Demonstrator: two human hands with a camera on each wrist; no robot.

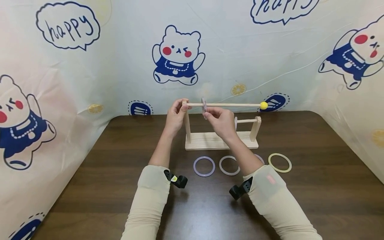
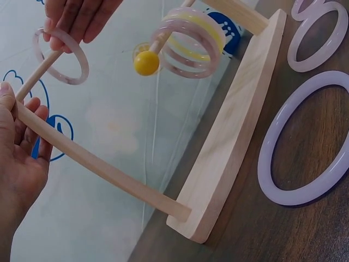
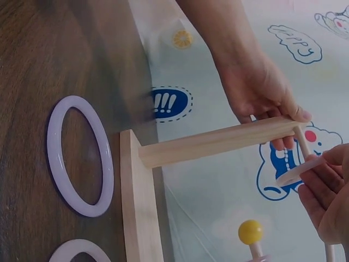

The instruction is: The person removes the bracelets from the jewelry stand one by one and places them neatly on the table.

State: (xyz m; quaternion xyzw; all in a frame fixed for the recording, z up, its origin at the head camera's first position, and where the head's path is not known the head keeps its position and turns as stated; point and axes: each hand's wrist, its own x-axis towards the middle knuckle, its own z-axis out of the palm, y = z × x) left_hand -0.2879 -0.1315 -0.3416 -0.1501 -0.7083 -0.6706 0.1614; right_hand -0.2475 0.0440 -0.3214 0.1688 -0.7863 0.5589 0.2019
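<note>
The right hand [image 1: 222, 123] is pinching a pale ring [image 1: 203, 101] between thumb and fingers, and that ring is encircling the long upper rod [image 1: 234, 105], sitting nearer the rod's post end than its yellow ball [image 1: 263, 105]. The left hand [image 1: 175, 116] is gripping the top of the tall post [image 1: 187, 125] just where the rod is joining it, thumb pressing on one side and fingers curling round the other. The rod is running level to the right, passing above the right hand.

Below, the tall post is rising from one end of the wooden base [image 1: 207, 140], while a short post [image 1: 255, 129] is standing at the other end. From it a lower rod [image 1: 247, 121] is pointing back toward the tall post, carrying several pinkish rings and a yellow one and ending in a second yellow ball [image 2: 146, 63].

Nearer the person, four more rings are lying flat on the table [image 1: 105, 200] in a row: a lavender ring [image 1: 204, 175], a whitish ring [image 1: 220, 165], a lilac ring [image 1: 260, 158] that the right forearm is partly hiding, and a pale yellow ring [image 1: 280, 154]. Behind the table, a printed cloth [image 1: 129, 66] is hanging.
</note>
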